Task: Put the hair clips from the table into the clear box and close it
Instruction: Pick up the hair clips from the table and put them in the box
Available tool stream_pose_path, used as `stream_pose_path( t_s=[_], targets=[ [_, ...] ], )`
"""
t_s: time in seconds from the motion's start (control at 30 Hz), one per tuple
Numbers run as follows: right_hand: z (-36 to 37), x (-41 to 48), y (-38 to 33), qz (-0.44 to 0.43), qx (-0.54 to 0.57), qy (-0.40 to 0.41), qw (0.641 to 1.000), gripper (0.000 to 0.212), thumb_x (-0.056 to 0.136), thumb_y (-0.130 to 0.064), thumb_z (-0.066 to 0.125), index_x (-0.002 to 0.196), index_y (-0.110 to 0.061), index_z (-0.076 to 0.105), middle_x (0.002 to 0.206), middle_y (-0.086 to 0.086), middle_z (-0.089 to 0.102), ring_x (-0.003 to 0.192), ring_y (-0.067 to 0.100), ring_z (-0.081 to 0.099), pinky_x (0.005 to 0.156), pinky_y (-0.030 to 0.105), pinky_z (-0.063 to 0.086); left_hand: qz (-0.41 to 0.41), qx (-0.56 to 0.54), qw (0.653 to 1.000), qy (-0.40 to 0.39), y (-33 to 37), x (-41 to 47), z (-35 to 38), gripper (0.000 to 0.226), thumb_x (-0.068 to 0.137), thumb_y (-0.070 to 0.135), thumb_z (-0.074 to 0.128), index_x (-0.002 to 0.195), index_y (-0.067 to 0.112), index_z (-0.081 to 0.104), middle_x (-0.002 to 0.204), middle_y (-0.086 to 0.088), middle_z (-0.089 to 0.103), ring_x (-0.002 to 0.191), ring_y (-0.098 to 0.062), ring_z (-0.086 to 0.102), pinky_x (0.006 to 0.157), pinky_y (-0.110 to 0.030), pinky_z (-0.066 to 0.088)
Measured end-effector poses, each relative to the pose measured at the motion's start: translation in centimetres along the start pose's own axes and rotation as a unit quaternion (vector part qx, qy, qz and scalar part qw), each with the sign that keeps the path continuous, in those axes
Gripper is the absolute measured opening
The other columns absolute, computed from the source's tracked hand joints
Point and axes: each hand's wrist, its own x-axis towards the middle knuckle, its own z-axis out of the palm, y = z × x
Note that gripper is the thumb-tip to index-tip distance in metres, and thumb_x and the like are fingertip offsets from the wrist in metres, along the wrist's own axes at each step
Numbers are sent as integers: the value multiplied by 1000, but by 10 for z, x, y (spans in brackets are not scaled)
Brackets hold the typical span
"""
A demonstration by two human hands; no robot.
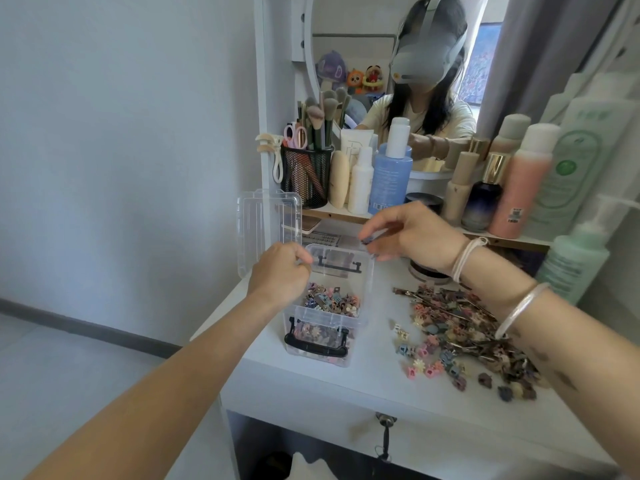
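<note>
The clear box [327, 306] is seen at the centre of the frame, near the left edge of the white table [363, 382], its bottom already carpeted with small coloured hair clips [330, 301]. Its lid [268, 230] is swung open and stood nearly upright to the upper left of the box, and a black latch [315, 344] is visible on the near wall. The left rim of the box is gripped by the left hand [280, 275], fingers curled down over the edge. Above the far right corner of the box, the right hand [412, 235] is held in the air, and a small dark clip [367, 240] is pinched between thumb and fingertips; the rest of the hand is kept loosely open. A pale hair tie and a silvery bangle [519, 308] are worn on the right wrist. At centre right, a big loose heap of clips [464, 334] is spread across the tabletop, partly covered by the right forearm, with stray pink, blue and cream ones scattered along its left side. Further back, a black mesh brush pot [306, 174] and a row of bottles [391, 174] are lined up on a shelf in the upper middle, and a mirror [360, 46] is set behind them.
</note>
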Motion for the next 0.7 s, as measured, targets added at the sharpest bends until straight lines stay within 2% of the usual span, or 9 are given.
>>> stream_pose_path(
  t_s=[0.07, 0.13, 0.27, 0.33, 0.37, 0.43, 0.53, 0.63, 0.7],
  targets=[
    [9, -6, -8, 8, -28, -84, 996, 23, 79, 6, 63, 97, -5, 68, 94, 3, 66, 63, 5, 61, 61, 12, 53, 0, -3, 1000, -1, 1, 0, 2, 25, 92, 7, 45, 109, 12, 63, 134, -4, 54, 123, -25, 49, 100, -32, 38],
    [9, -9, -8, 17, -27, -95, 995, 27, 80, 6, 61, 103, -8, 67, 110, -2, 57, 71, 9, 61, 61, 13, 54, 0, -8, 1000, 1, 1, 0, 4, 25, 92, 7, 45, 109, 12, 63, 134, -5, 54, 123, -25, 49, 101, -33, 38],
    [-9, -21, 8, 67, -52, -18, 996, 23, 85, 4, 54, 81, -18, 59, 105, 3, 57, 79, 20, 64, 58, 19, 56, -2, -14, 1000, 3, 1, 1, 7, 25, 92, 6, 45, 107, 11, 64, 133, -7, 54, 122, -26, 49, 100, -34, 38],
    [-8, -32, 20, 133, -141, -98, 976, 9, 87, -8, 57, 90, -17, 59, 107, 8, 61, 69, 16, 63, 55, 20, 56, -3, -14, 1000, 2, 2, 1, 8, 24, 91, 7, 45, 106, 12, 64, 132, -7, 54, 122, -26, 49, 99, -34, 39],
    [-4, -37, 26, 164, -189, -154, 956, 16, 86, -17, 60, 102, -16, 57, 114, 9, 61, 70, 15, 64, 58, 20, 57, -3, -12, 1000, 2, 2, 1, 10, 24, 91, 7, 45, 106, 12, 64, 133, -8, 54, 122, -26, 49, 99, -33, 39],
    [5, -43, 38, 211, -257, -226, 916, 48, 82, -31, 65, 125, -18, 47, 128, 8, 53, 82, 21, 68, 69, 26, 58, -4, -12, 1000, 2, 3, 2, 12, 24, 91, 8, 46, 105, 13, 64, 133, -8, 53, 122, -26, 49, 99, -33, 38],
    [19, -44, 44, 167, -342, -245, 892, 60, 78, -35, 68, 131, -24, 42, 134, 4, 47, 92, 20, 64, 79, 27, 53, -4, -7, 1000, 3, 5, 1, 13, 25, 91, 7, 45, 106, 13, 64, 134, -8, 53, 124, -26, 48, 100, -34, 38],
    [27, -41, 49, 113, -385, -228, 887, 44, 79, -25, 67, 121, -20, 55, 126, 2, 55, 93, 15, 54, 75, 17, 50, -1, -5, 1000, 3, 5, 1, 12, 25, 91, 6, 45, 106, 11, 64, 133, -7, 54, 124, -25, 47, 100, -33, 37],
    [31, -39, 54, 93, -392, -208, 891, 30, 80, -19, 66, 110, -18, 63, 117, 2, 63, 103, 18, 57, 89, 25, 50, -1, -6, 1000, 4, 5, 1, 12, 25, 91, 6, 45, 106, 11, 64, 132, -7, 55, 124, -25, 48, 101, -33, 37]
  ],
)
